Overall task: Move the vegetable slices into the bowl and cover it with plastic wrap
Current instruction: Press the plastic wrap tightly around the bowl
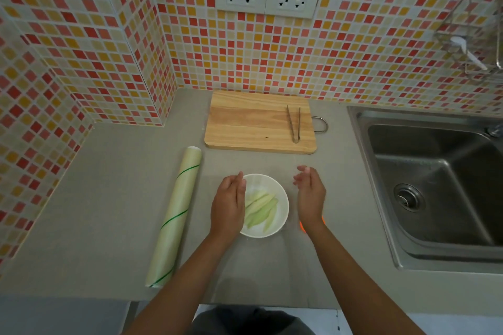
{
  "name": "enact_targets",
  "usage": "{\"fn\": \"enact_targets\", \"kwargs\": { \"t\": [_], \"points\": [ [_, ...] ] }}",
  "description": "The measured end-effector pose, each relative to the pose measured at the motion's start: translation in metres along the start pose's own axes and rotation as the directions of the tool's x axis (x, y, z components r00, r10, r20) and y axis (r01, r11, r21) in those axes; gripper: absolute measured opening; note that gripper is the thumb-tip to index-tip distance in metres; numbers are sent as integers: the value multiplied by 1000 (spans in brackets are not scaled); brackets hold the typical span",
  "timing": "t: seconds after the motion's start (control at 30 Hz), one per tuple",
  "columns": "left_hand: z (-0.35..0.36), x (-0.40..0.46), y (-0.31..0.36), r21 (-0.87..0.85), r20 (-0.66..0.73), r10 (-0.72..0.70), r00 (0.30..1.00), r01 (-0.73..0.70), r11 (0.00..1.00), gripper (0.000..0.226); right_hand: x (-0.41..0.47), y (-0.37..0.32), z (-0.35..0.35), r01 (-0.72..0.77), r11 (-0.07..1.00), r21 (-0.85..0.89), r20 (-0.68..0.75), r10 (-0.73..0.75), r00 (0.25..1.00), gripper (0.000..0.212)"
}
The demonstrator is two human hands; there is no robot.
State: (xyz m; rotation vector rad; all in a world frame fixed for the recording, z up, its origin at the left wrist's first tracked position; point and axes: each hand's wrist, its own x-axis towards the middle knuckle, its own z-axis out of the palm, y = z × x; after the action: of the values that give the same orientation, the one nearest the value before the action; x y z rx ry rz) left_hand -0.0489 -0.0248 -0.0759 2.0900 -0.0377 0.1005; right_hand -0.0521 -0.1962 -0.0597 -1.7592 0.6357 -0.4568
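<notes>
Pale green vegetable slices lie in the white bowl on the grey counter, flanked by the left hand over its left rim and the right hand just beside it, both with fingers straight and grasping nothing. The plastic wrap roll (green stripes, no readable writing) lies left of the bowl; metal tongs rest on the wooden cutting board behind, and a thin film seems to lie over the bowl, though I cannot tell.

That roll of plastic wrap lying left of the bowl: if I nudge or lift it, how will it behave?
The plastic wrap roll is a long cylinder lying on its side on the flat counter, so a sideways nudge would likely make it roll. It looks straight and firm, probably stiff enough to lift from one end. Its glossy surface may be slippery, so grip near the middle.
</notes>
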Motion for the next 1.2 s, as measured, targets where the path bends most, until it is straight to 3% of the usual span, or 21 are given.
{"fn": "enact_targets", "kwargs": {
  "t": [0.07, 0.17, 0.23, 0.33, 0.4, 0.53, 0.63, 0.73, 0.8, 0.87, 0.93, 1.0, 1.07, 1.2],
  "points": [
    [1, 0, 0, -28, -8, -17, 1000, 17, 999, 44, -6, -11, 0, -121, 944, 306, 121, 87, 989, 39],
    [3, -1, -2, -101, -16, -44, 999, 42, 994, 40, -22, -12, 7, -352, 850, 393, 383, 197, 903, 47],
    [4, -1, -2, -252, -5, -132, 991, 126, 959, 39, -26, -10, 9, -469, 772, 430, 456, 263, 850, 45],
    [4, 2, -1, -552, 101, -350, 931, 345, 759, 40, -22, -11, 9, -559, 662, 499, 508, 299, 808, 44],
    [3, 7, 1, -629, 193, -417, 888, 438, 642, 45, -23, -8, 10, -601, 626, 497, 550, 308, 776, 48],
    [1, 12, 6, -735, 339, -443, 830, 527, 426, 62, -28, -2, 14, -644, 586, 492, 591, 318, 741, 52],
    [-2, 13, 4, -744, 407, -421, 811, 562, 362, 74, -25, -1, 14, -660, 596, 458, 620, 318, 717, 58],
    [-8, 18, 3, -667, 467, -428, 774, 626, 403, 82, -24, 1, 12, -653, 666, 361, 625, 347, 699, 61],
    [-13, 25, 4, -592, 455, -425, 783, 622, 512, 83, -21, 3, 7, -574, 765, 292, 574, 340, 745, 59],
    [-18, 32, 3, -559, 337, -433, 836, 548, 623, 80, -14, 4, 1, -473, 837, 277, 485, 303, 820, 51],
    [-22, 33, 1, -582, 177, -462, 869, 471, 663, 72, -6, 4, -1, -411, 865, 288, 435, 264, 861, 45],
    [-20, 22, -2, -566, 138, -465, 874, 455, 688, 63, -4, 1, 1, -411, 869, 276, 484, 244, 840, 42],
    [-10, 5, -2, -531, 178, -471, 864, 487, 693, 51, -8, -1, 7, -497, 822, 277, 573, 273, 772, 39],
    [1, -8, 5, -582, 210, -541, 814, 549, 600, 49, -11, -3, 14, -578, 774, 259, 613, 331, 717, 42]
  ]
}}
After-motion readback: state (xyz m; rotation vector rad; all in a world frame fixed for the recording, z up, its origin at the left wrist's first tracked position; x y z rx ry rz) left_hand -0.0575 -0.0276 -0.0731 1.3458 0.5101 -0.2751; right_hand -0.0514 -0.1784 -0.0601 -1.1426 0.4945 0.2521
